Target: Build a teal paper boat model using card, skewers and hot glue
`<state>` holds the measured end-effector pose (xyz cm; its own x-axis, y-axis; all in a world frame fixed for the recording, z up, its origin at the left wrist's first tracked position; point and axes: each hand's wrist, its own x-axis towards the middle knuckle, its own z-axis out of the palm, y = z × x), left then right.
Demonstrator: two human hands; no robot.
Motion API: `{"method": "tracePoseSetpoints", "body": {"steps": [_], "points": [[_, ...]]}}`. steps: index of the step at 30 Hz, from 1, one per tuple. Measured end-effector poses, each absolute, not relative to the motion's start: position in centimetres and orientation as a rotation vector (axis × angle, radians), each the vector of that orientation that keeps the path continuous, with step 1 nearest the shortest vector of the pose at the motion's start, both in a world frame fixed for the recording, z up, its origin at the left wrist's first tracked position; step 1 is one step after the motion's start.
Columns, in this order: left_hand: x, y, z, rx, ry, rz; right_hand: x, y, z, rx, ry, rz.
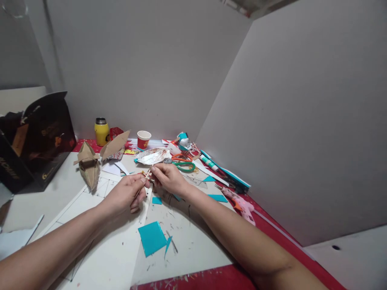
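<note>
Near the middle of the view, my left hand (132, 194) pinches some small thin wooden sticks (148, 173). Close on its right, my right hand (167, 177) has its fingertips closed on the upper end of the same sticks. The two hands almost touch, above a white sheet with drawn lines (90, 205). Just behind them lies a crumpled silver foil piece (153, 156). Nearer to me, a teal square (152, 238) rests on the pale board, with a thin teal scrap and a small dark tool beside it.
A black box (45, 141) stands at the left. Cardboard shapes (89, 167), a yellow jar (101, 132) and a paper cup (144, 139) are at the back. To the right lie green-handled scissors (185, 164), a glue stick (209, 162) and a pink glue gun (242, 203).
</note>
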<state>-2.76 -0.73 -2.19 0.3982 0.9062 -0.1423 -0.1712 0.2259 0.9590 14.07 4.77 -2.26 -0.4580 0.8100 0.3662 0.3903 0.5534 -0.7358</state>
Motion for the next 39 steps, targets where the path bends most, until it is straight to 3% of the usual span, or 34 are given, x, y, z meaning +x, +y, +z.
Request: {"method": "tracePoseSetpoints", "body": {"steps": [11,20,26,34,39], "points": [[-2.3,-1.3,-1.3,0.966,0.805,0.861,14.8,5.6,-2.2,-1.113,-2.314,0.124],[-2.6,-1.3,-0.4,0.874,0.718,0.86,14.9,6.1,-1.3,-1.19,-2.183,0.1],[-3.0,-1.4,0.3,0.844,0.664,0.861,15.5,6.3,-0.8,-1.189,-1.98,0.395],[-4.0,-0.2,0.1,0.984,0.745,0.855,15.3,5.6,-0.2,-0.977,-1.73,1.375],[-3.9,-0.1,-0.6,1.054,0.745,0.804,14.3,5.0,-0.9,-0.884,-1.473,1.63]]}}
